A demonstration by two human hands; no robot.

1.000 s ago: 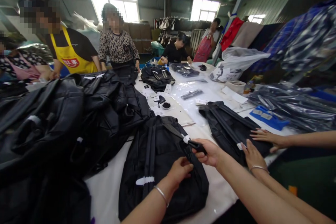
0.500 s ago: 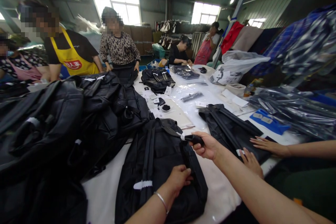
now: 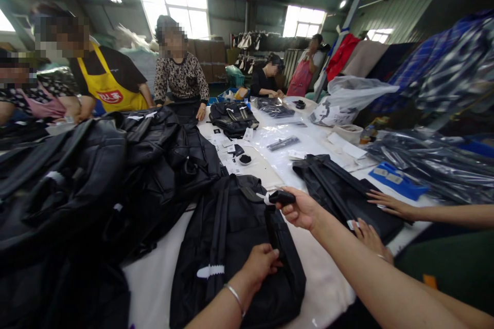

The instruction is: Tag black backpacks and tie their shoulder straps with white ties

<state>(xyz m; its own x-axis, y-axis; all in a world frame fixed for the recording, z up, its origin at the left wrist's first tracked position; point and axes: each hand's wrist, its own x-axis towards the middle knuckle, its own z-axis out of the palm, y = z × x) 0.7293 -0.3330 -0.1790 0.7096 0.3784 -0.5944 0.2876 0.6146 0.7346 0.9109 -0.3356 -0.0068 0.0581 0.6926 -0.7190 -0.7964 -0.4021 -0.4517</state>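
Note:
A black backpack [image 3: 235, 247] lies flat on the white table [image 3: 154, 282] right in front of me. My right hand [image 3: 303, 209] grips a black strap end [image 3: 281, 197] with a white wrap, lifted a little above the backpack. My left hand [image 3: 260, 263], with a thin bracelet on its wrist, pinches the same strap lower down against the backpack. A white tag shows on the other strap to the left.
A heap of black backpacks [image 3: 96, 175] fills the left. A co-worker's two hands [image 3: 388, 204] rest on another black backpack [image 3: 343, 193] at right. Several people stand along the far left side. Tags, plastic sleeves [image 3: 432, 162] and a blue tray [image 3: 397, 179] lie beyond.
My right hand has drawn the strap end up and slightly left, away from me. My left hand has slid down the strap toward me.

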